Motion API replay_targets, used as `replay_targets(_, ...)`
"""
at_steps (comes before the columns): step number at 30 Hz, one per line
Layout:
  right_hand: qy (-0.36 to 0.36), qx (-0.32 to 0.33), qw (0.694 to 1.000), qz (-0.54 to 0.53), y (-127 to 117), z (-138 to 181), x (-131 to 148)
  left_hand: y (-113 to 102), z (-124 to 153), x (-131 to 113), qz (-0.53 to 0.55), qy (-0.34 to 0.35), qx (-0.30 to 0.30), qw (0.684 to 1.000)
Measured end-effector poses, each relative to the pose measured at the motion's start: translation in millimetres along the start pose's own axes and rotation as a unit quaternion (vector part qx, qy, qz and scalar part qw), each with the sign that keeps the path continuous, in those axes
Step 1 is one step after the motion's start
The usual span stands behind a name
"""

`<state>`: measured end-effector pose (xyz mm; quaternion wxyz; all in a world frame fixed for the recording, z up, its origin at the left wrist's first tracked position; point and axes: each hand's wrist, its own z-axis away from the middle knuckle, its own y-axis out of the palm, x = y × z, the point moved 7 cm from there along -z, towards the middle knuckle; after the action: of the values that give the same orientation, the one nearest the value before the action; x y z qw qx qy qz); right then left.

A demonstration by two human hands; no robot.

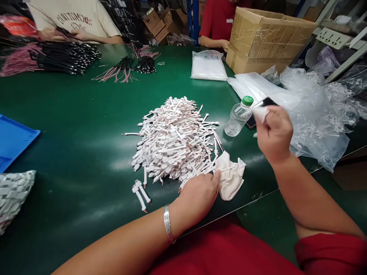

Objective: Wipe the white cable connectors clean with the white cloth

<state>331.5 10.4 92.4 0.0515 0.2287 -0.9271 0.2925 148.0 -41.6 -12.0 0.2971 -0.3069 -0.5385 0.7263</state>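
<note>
A large heap of short white cables (pixel 172 141) lies in the middle of the green table. My left hand (pixel 199 194) rests at the heap's near right edge, fingers closed. From its fingertips a short white cable (pixel 229 168) reaches over a crumpled white cloth (pixel 232 183). My right hand (pixel 273 131) is raised to the right, pinching a small white cloth (pixel 260 114), slightly blurred. Just left of it stands a clear plastic bottle (pixel 237 118) with a green cap. Behind it is a partly hidden phone (pixel 268 101). Two white cables (pixel 141 195) lie apart, left of my left hand.
A blue tray (pixel 14 141) and a bundle of white pieces (pixel 14 194) sit at left. Black-and-pink cable bundles (pixel 65 57), a bag (pixel 208 65) and a cardboard box (pixel 266 42) stand farther back. Plastic bags (pixel 312 114) cover the right side. Two people sit across.
</note>
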Motion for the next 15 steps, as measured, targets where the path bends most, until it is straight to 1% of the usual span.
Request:
replay_targets(1, -0.030, 0.070, 0.997, -0.033, 5, 13, 16, 1, 0, 0, 0.000, 0.002, -0.001, 1.000)
replay_targets(2, -0.062, 0.158, 0.983, -0.070, 13, 30, 32, 1, 0, 0, -0.001, 0.006, -0.003, 1.000)
replay_targets(3, -0.079, 0.240, 0.963, -0.098, 21, 48, 44, 2, 0, 0, -0.001, 0.008, -0.005, 1.000)
replay_targets(4, -0.086, 0.299, 0.944, -0.107, 28, 66, 53, 2, 0, -1, -0.001, 0.011, -0.007, 1.000)
replay_targets(5, -0.090, 0.335, 0.933, -0.099, 33, 81, 58, 3, 0, -1, -0.001, 0.013, -0.008, 1.000)
replay_targets(6, -0.096, 0.361, 0.924, -0.085, 37, 92, 60, 3, 0, -1, -0.002, 0.014, -0.009, 1.000)
replay_targets(8, -0.119, 0.378, 0.917, -0.046, 40, 104, 60, 4, -1, -1, -0.005, 0.012, -0.011, 1.000)
replay_targets(12, -0.198, 0.384, 0.902, 0.009, 36, 103, 58, 4, -1, -1, -0.012, 0.010, -0.016, 1.000)
replay_targets(15, -0.223, 0.393, 0.892, 0.011, 35, 99, 58, 5, -1, -2, -0.017, 0.009, -0.009, 1.000)
